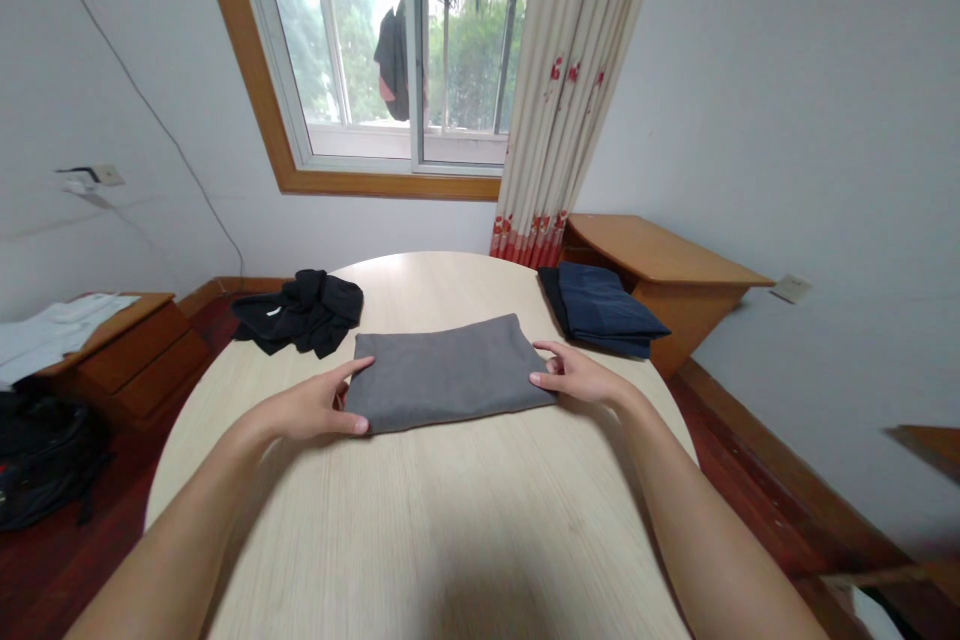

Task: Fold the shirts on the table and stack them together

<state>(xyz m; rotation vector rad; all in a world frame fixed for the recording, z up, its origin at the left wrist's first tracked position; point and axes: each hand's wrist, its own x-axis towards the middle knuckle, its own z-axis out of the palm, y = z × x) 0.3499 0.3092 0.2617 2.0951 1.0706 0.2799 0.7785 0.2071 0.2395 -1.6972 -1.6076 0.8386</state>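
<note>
A folded grey garment (450, 375) lies as a long rectangle across the middle of the round table. At its left end is my left hand (319, 405), thumb and index finger on top of the cloth and the other fingers tucked behind the edge. My right hand (585, 375) grips the opposite end, its thumb pressed on the fabric near the corner and its fingers partly hidden by the folds. The garment's near edge rests on or just above the tabletop; I cannot tell which. Its exact kind does not show.
Crumpled black clothing (304, 310) lies at the table's (420, 520) far left. A folded dark blue and black stack (607, 310) sits at the far right. Behind it stands a wooden desk (667, 250) beside the curtain (577, 70). A black bag (45, 460) is on the floor at left.
</note>
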